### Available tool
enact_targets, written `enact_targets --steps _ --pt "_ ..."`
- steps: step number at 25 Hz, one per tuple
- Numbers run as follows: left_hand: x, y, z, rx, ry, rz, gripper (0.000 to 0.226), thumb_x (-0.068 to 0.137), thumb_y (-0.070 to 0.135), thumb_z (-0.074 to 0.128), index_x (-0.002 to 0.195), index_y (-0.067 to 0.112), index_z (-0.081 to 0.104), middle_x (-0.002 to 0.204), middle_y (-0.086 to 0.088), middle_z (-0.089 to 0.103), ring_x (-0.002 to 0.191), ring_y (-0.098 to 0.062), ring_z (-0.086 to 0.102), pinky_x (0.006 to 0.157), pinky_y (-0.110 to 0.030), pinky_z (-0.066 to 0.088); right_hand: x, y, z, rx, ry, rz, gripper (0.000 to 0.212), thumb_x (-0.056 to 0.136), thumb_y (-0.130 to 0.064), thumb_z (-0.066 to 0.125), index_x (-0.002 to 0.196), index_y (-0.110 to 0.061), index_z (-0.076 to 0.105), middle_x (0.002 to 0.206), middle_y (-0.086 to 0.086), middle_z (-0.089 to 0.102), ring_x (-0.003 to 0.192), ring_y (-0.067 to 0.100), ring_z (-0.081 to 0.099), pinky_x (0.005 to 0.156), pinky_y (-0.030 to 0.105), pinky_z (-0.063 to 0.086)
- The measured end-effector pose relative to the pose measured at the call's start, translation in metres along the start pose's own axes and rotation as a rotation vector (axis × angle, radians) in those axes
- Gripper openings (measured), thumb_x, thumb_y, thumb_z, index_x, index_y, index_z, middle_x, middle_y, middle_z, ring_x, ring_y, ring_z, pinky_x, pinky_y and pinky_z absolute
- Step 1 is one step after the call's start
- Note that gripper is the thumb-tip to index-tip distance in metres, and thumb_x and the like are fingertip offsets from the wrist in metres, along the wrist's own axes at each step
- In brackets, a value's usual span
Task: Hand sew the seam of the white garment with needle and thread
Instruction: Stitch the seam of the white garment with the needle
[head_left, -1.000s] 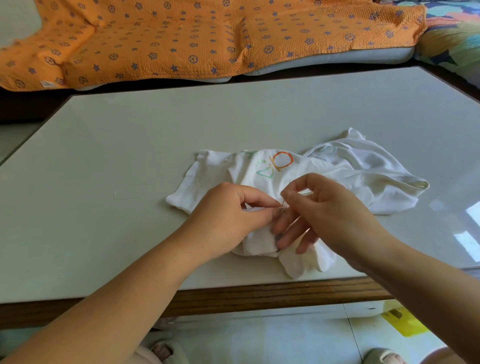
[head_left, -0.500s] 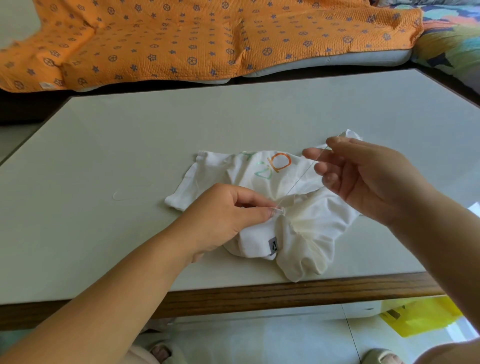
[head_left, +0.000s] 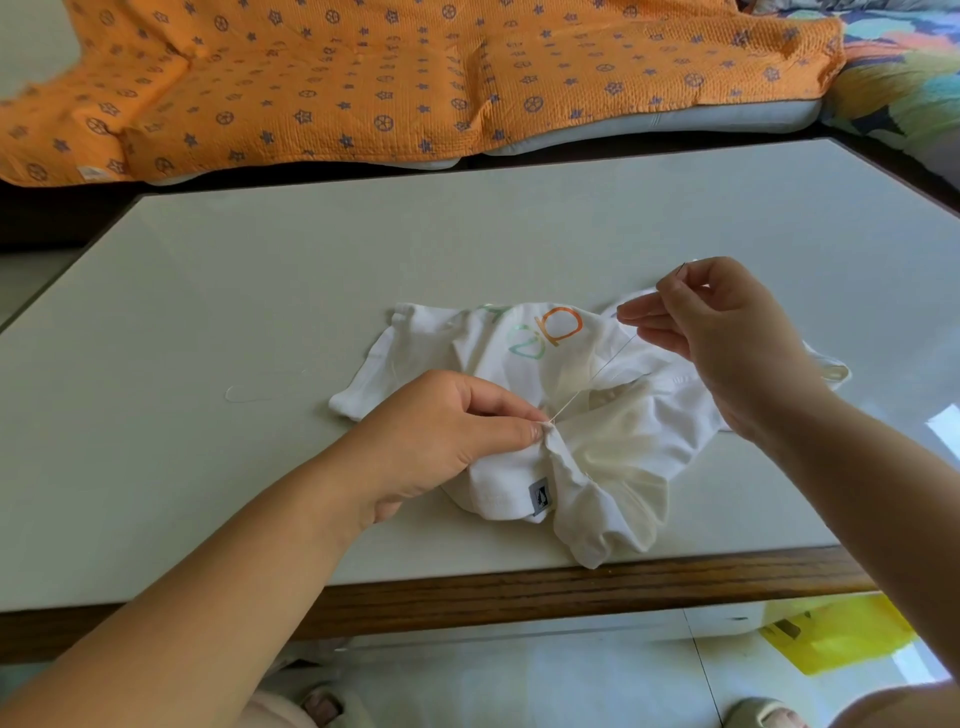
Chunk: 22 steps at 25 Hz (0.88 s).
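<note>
Garment (head_left: 613, 467), white and crumpled, lies on the table (head_left: 363, 260) under and between both hands, with its near end bunched close to the table's wooden edge. The left hand (head_left: 447, 441) rests on the garment's left part and pinches a small gathered fold of cloth between thumb and forefinger. From that pinch a pale thread (head_left: 597, 374) runs taut, up and to the right, to the right hand (head_left: 727, 332). The right hand is raised above the garment's far right part, thumb and forefinger closed on the needle (head_left: 681, 269). Only a short dark tip of the needle shows above the fingertips, and the other fingers are loosely stretched toward the left.

Just below the left fingertips a small grey label (head_left: 540, 496) hangs at the garment's hem. Beyond the left hand the cloth shows printed letters (head_left: 550, 332) in orange and green. Left of the left hand, apart from the garment, a loose curl of thread (head_left: 244, 392) lies on the table. Past the table's far edge, well beyond both hands, spreads an orange blanket (head_left: 363, 78) with blue star marks. Below the right forearm, on the floor, lies a yellow bag (head_left: 841, 639).
</note>
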<state>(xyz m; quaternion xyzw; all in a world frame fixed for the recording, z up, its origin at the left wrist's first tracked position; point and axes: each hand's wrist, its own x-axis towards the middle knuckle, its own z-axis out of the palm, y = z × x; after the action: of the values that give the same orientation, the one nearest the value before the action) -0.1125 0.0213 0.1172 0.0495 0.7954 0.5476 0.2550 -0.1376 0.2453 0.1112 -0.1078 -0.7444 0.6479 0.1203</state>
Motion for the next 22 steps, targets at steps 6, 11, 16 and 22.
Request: enact_targets --steps 6,11,16,22 --pt "0.001 0.0 -0.002 -0.002 -0.013 -0.021 0.007 0.077 0.026 0.077 0.084 0.028 0.079 0.09 0.011 0.076 0.098 -0.003 0.068 0.108 -0.038 0.043 -0.001 -0.001 -0.001 -0.039 0.023 -0.051 0.013 0.102 -0.017 0.045 0.09 -0.019 0.052 0.088 0.001 0.075 0.092 0.012 0.071 0.092 0.034 0.055" --pt "0.001 -0.001 0.001 0.002 -0.015 -0.01 0.006 0.074 0.028 0.08 0.08 0.03 0.079 0.089 0.009 0.076 0.096 -0.003 0.068 0.105 -0.031 0.043 -0.028 -0.013 0.009 -0.059 -0.22 -0.071 0.014 0.101 -0.013 0.047 0.088 -0.014 0.051 0.068 0.005 0.072 0.07 0.023 0.072 0.068 0.035 0.059" --pt "0.005 -0.003 0.003 -0.06 0.065 0.036 0.005 0.079 0.03 0.076 0.08 0.026 0.077 0.085 0.01 0.075 0.088 -0.002 0.066 0.087 -0.023 0.045 -0.061 -0.016 0.017 -0.471 -0.413 -0.132 0.01 0.096 -0.021 0.05 0.086 -0.022 0.052 0.069 -0.003 0.07 0.061 0.003 0.063 0.063 0.023 0.053" --pt "0.008 -0.005 0.008 -0.156 0.168 0.032 0.017 0.078 0.03 0.076 0.088 0.016 0.076 0.089 0.001 0.076 0.088 -0.01 0.071 0.083 -0.025 0.05 -0.088 -0.004 0.032 -0.619 -0.346 -0.269 0.008 0.099 -0.029 0.043 0.095 -0.023 0.046 0.086 -0.005 0.063 0.077 0.014 0.059 0.072 0.034 0.044"
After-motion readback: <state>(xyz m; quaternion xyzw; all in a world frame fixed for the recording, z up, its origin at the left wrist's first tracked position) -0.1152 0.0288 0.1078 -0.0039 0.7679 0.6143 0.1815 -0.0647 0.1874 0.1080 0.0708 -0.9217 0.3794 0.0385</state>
